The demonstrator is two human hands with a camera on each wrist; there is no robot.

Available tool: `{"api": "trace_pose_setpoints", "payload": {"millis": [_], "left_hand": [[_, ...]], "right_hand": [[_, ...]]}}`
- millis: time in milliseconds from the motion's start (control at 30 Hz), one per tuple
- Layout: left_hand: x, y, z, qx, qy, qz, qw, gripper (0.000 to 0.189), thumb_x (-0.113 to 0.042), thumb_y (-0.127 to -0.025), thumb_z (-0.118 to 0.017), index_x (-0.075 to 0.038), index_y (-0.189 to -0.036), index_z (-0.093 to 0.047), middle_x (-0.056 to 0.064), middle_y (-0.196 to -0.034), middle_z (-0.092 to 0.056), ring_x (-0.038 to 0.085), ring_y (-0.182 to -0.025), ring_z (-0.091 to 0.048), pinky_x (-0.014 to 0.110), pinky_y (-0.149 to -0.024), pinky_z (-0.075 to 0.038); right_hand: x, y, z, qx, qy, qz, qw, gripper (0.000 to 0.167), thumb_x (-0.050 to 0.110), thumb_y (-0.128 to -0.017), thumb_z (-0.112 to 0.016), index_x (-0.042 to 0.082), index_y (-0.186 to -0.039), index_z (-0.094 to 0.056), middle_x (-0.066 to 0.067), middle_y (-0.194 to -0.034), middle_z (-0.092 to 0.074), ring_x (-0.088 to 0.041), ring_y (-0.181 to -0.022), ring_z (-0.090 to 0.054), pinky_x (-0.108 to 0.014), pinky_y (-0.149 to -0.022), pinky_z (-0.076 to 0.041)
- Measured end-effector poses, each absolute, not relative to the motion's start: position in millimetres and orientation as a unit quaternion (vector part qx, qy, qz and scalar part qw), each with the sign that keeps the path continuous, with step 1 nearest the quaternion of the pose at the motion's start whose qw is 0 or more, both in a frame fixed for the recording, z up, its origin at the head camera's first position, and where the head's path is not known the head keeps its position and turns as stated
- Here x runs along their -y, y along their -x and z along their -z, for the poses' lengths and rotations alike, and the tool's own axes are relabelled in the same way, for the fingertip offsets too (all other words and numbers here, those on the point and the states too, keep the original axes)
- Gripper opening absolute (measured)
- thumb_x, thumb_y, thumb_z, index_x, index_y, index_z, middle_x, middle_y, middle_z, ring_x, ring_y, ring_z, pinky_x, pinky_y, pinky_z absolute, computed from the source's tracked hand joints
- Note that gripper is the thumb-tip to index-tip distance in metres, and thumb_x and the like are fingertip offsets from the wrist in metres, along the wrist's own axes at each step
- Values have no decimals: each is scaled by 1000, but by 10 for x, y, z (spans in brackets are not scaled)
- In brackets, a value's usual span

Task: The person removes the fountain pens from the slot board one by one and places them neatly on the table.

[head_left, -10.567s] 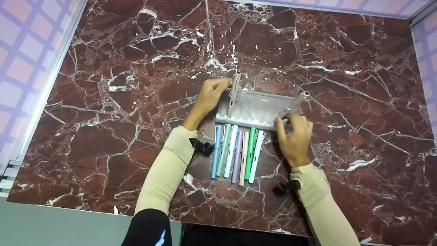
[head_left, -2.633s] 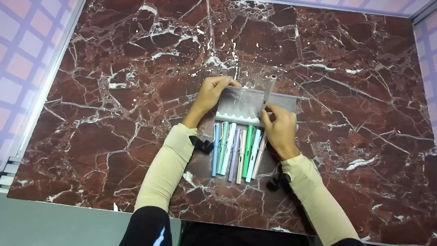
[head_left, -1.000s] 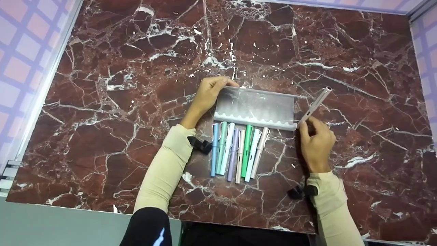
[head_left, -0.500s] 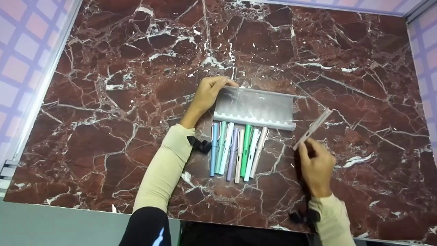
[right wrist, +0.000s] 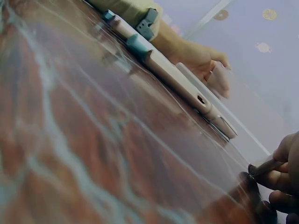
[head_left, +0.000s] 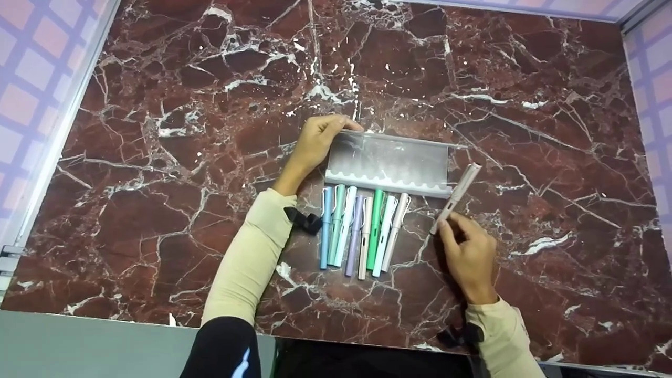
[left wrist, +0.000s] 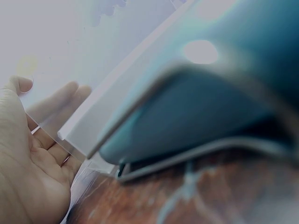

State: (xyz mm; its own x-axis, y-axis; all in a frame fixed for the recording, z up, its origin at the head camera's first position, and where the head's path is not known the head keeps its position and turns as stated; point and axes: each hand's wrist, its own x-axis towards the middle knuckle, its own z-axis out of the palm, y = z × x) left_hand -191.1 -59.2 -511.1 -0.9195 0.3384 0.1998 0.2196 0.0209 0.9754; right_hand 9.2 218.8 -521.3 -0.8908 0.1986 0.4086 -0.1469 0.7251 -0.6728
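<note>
My left hand [head_left: 314, 142] grips the upper left corner of a clear plastic pen stand [head_left: 388, 157] with a notched front strip. In the left wrist view, fingers show through the stand's clear panel [left wrist: 135, 51]. Right of the stand, my right hand [head_left: 471, 252] pinches a pale beige pen [head_left: 462, 186] near its lower end, tilted up to the right. Several capped pens lie side by side in front of the stand: a blue pen [head_left: 326, 228] at the left, a purple pen [head_left: 354, 236], a green pen [head_left: 375, 231], and a beige pen [head_left: 396, 231] at the right end.
The dark red marble-patterned table [head_left: 210, 136] lies under everything. Its front edge runs near the body. A tiled pale wall panel [head_left: 42, 94] borders the left side. Black wrist cameras [head_left: 304, 220] sit on both sleeves.
The right hand took its pen from over the stand out to the right, lowered it, then came slightly back left. Earlier, another beige pen joined the row's right end. The left hand stayed.
</note>
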Motion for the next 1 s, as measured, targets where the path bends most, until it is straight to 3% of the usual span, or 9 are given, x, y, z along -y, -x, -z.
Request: {"api": "trace_pose_setpoints", "payload": {"millis": [167, 500, 767, 1000], "left_hand": [[607, 1917, 5120, -714, -195, -671, 42, 34, -12, -104, -44, 1, -97, -75, 12, -102, -76, 20, -102, -69, 32, -101, -50], [606, 1923, 5106, -711, -196, -674, 47, 34, -13, -105, -45, 2, -98, -75, 15, -103, -76, 22, -101, -70, 34, -99, -51], [595, 1912, 5110, -711, -191, -675, 49, 34, -14, -104, -45, 0, -97, -75, 12, -102, -76, 20, -101, -70, 33, -99, -51], [590, 1920, 5122, -709, -192, -677, 45, 33, -13, -104, -46, 3, -97, -74, 16, -102, -76, 23, -100, -70, 33, -99, -51]], "right_hand": [[-2060, -43, 5214, 894, 0, -389, 221, 12, 3, -84, -75, 0, -95, -76, -15, -75, -72, -20, -59, -55, -17, -54, -37], [-1936, -11, 5190, 904, -6, -379, 200, 14, 7, -85, -75, 0, -97, -76, -17, -80, -74, -29, -60, -60, -35, -56, -40], [-1891, -225, 5190, 907, -11, -381, 181, 15, 3, -83, -76, -2, -97, -75, -14, -71, -68, -20, -54, -49, -29, -56, -35], [-1841, -577, 5203, 907, -30, -380, 180, 18, 3, -78, -77, 0, -95, -75, -8, -69, -65, -17, -56, -47, -28, -60, -33]]}}
